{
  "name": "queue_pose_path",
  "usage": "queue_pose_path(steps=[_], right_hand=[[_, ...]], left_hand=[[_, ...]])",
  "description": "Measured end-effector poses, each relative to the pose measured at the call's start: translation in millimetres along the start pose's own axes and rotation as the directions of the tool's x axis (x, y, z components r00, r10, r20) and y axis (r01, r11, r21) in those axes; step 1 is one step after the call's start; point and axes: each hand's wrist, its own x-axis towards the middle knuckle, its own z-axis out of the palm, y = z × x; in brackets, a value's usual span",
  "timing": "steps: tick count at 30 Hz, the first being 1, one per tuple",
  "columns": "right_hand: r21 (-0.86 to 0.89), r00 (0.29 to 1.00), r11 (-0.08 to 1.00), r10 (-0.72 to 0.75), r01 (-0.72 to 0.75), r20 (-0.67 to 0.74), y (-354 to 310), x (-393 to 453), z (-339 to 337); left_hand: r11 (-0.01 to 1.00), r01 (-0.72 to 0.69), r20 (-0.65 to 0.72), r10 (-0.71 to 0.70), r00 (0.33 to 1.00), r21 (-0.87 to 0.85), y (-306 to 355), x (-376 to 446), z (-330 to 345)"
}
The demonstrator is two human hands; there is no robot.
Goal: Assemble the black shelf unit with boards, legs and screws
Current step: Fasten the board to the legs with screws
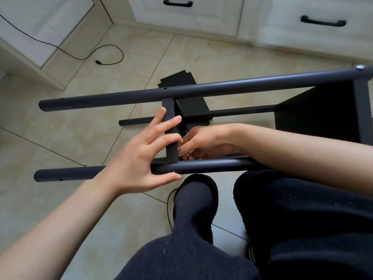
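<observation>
Left hand [139, 158] is lying spread-fingered on the board [171, 130], right hand [201, 142] is pinching something unclear beside it, beige tiled floor [80, 128] showing beneath, white cabinets [191, 19] beyond

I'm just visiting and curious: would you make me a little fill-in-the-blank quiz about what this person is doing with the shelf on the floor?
1. The left hand rests with straight fingers on the short black ____ that runs between the two long legs.
2. The silver screw head sits at the ____ end of the far leg.
3. The black cable lies on the tiled ____.
4. The drawers behind have ____ handles.

Missing words: crossbar; right; floor; black
</observation>
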Motion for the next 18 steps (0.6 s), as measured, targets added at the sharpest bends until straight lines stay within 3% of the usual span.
queue_pose_path(steps=[4, 10, 18], right_hand=[[-0.060, 1.000, 0.998, 0.016, -0.017, -0.017, 0.6, -0.2, -2.4], [0.056, 0.999, 0.998, -0.026, 0.024, 0.037, 0.5, -0.2, -3.6], [-0.006, 1.000, 1.000, 0.011, -0.011, 0.017, -1.8, 1.6, 2.3]], left_hand=[[1.000, -0.004, -0.009, 0.004, 1.000, -0.005, 0.0, 1.1, -0.5], [1.000, -0.006, -0.009, 0.006, 1.000, -0.007, -1.1, 1.9, -1.4], [1.000, -0.009, -0.012, 0.009, 1.000, -0.010, -0.2, 1.4, -0.8]])
